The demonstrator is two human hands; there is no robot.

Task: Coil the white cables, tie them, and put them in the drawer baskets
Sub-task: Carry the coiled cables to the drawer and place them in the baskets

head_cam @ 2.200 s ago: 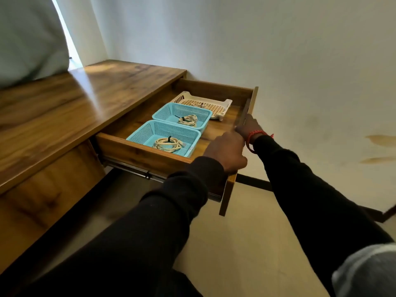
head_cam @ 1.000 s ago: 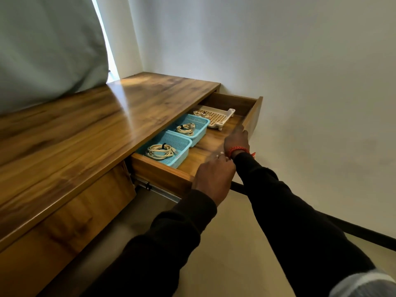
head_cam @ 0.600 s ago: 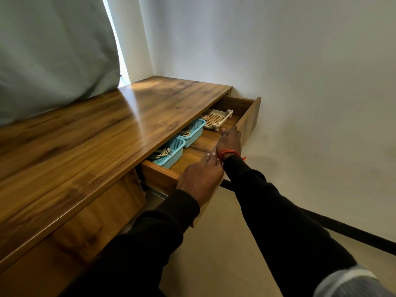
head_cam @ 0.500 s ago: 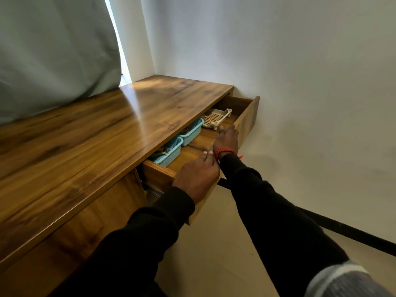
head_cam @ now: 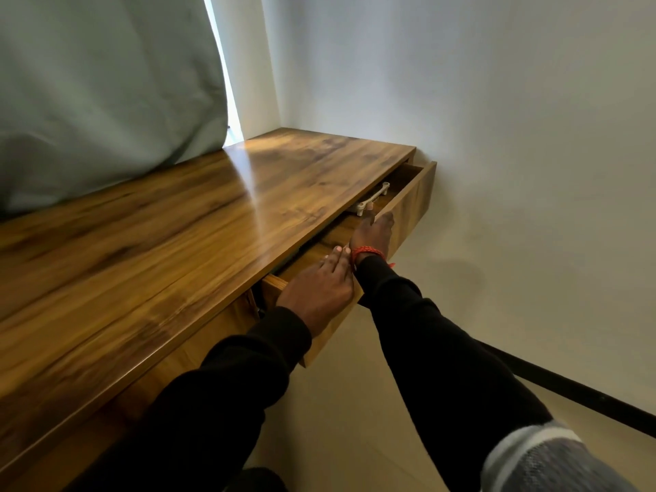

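At the left, the table (head_cam: 198, 221) now covers most of the drawer (head_cam: 408, 207), which has been pushed in far enough since a second ago that only a narrow slot is left open. The two blue baskets with the coiled, tied white cables, plainly seen earlier, have been carried under the tabletop and are no longer visible; they are judged to lie inside the drawer. The left hand (head_cam: 319, 289) is laid flat on the near end of the drawer front, fingers straight and together, gripping nothing. Further right, the right hand (head_cam: 372, 232) is pressed on the front's top edge with fingers extended, clamped on nothing. Beyond it, only the rim of the white tray (head_cam: 372, 198) shows. The task is judged nearly finished, with only the last push remaining.
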